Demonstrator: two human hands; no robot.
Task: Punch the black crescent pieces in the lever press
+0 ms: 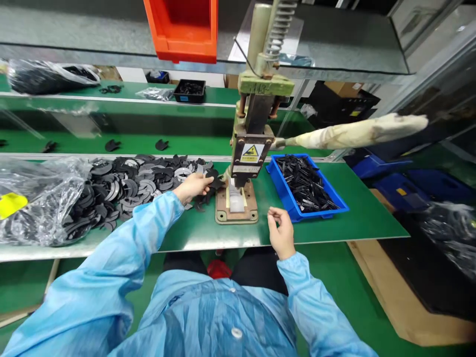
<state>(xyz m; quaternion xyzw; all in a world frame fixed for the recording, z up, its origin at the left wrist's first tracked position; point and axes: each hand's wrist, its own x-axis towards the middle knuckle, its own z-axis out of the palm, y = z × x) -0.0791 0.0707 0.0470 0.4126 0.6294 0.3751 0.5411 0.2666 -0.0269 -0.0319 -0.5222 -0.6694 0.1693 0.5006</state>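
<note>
My left hand pinches a flat black plastic part between thumb and fingers, just left of the press head. Below the head of the hand-lever press sits a whitish block on a brown metal base. To the right of that base, my right hand hovers near the table's front edge with curled fingers; whether anything is in them is hidden. Close by the left hand spreads a pile of curved black plastic parts. A blue bin of small, slim black pieces stands beyond the right hand.
The press's wrapped lever sticks out to the right above the blue bin. A clear plastic bag lies at the left. Behind runs a green strip with several black parts. An orange bin hangs over a grey shelf.
</note>
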